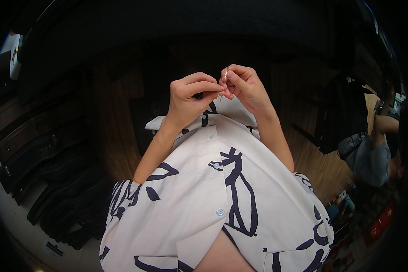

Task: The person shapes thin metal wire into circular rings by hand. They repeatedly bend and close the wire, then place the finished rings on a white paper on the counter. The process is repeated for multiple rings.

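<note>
In front of my chest, both hands are raised with their fingertips almost meeting. My left hand (191, 97) is closed in a pinch, its thumb and fingers around the lower end of a thin, shiny wire-like piece (226, 74). My right hand (249, 89) pinches the same piece higher up between thumb and index finger, where it catches the light. A fine strand hangs below the fingertips. The piece is too small to tell its exact kind, and the fingers cover part of it.
A dark surface (204, 27) spans the far side. On the left lie several dark, case-like objects (27, 143). Wooden floor (118, 149) shows on both sides. At the right is another person in grey shorts (366, 156), and red cloth (380, 223) lies lower down.
</note>
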Demonstrator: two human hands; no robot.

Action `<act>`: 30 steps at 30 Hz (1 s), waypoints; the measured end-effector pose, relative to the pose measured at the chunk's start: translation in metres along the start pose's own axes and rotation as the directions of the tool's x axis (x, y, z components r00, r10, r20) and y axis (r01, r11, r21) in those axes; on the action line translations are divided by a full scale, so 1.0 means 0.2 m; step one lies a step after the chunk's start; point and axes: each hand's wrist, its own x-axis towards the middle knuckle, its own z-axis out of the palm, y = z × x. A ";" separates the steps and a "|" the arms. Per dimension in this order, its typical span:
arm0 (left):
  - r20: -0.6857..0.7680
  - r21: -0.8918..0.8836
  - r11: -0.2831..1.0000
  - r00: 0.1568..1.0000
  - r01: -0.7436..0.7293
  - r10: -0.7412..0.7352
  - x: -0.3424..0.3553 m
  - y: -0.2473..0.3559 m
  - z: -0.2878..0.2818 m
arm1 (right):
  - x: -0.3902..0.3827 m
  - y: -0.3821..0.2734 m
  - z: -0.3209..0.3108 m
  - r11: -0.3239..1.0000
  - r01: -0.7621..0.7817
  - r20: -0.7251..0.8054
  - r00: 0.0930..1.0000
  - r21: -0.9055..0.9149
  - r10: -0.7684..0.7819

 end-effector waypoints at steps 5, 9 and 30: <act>0.159 0.335 0.920 0.975 -0.202 0.156 0.01 0.06 -0.03 | 0.00 0.01 0.00 0.999 -0.037 0.001 0.999 -0.034 0.037; 0.270 0.415 0.887 0.958 -0.204 0.095 0.00 0.13 -0.05 | 0.00 0.00 0.00 0.993 -0.102 0.000 0.995 -0.061 0.102; -0.065 -0.177 0.899 0.907 0.401 -0.417 -0.02 0.11 -0.11 | -0.01 -0.04 -0.02 0.948 0.115 -0.201 0.963 -0.297 -0.180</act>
